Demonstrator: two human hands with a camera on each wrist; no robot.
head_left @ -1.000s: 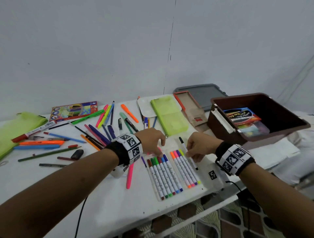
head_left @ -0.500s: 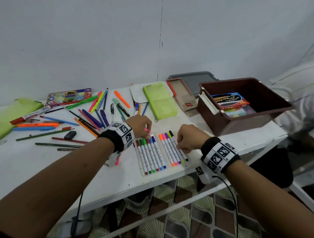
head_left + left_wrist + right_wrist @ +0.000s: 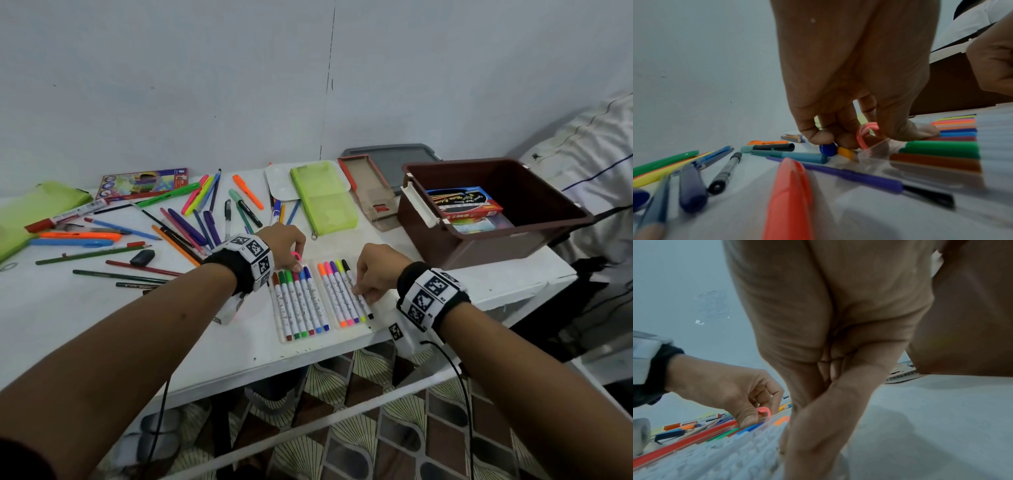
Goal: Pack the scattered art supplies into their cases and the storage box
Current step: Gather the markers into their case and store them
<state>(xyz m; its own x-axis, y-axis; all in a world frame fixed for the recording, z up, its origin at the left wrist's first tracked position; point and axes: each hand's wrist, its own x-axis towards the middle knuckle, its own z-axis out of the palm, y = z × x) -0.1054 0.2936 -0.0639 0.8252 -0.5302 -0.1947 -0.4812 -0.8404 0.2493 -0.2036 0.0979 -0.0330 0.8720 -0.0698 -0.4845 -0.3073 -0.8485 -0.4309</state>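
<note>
A clear marker case [image 3: 303,342] lies near the table's front edge with two rows of coloured markers in it. My left hand [image 3: 294,264] pinches the case's top edge beside its pink loop [image 3: 295,255], thumb flat on the plastic [image 3: 906,131], fingers curled behind. My right hand [image 3: 361,291] pinches the black marker [image 3: 346,265], which lies at the right end of the right row. In the right wrist view my right hand [image 3: 818,402] hides that marker. The brown storage box [image 3: 479,246] stands open at the right with coloured packs inside.
Loose pens, pencils and highlighters [image 3: 188,226] cover the table's left half, with a black eraser [image 3: 142,257] among them. Behind the case lie a green pouch [image 3: 325,202], a white palette [image 3: 275,181], an open cardboard box [image 3: 370,192] and a grey lid [image 3: 390,157].
The black marker, held at a slant over the case a second ago, now lies in the right row. My right hand slid down along it. My left hand stayed at the case's top edge.
</note>
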